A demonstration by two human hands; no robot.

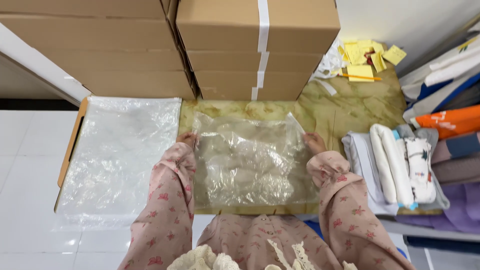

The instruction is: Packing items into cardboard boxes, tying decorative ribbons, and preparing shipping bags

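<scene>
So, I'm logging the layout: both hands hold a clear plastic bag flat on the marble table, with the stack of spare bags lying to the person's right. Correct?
Not quite. The head view shows the stack of spare bags on the person's left. The rest holds: left hand and right hand hold the clear plastic bag flat on the marble table.

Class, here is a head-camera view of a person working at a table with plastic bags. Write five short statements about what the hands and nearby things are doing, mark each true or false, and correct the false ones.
1. Both hands hold the clear plastic bag by its upper corners. True: left hand, right hand.
2. The bag lies flat on a marbled tabletop. True.
3. A stack of clear bags lies to the person's right. False: it lies to the left.
4. The cardboard boxes stand open. False: they are shut, with white tape down the front.
5. Rolled cloths lie to the right of the bag. True.
</scene>
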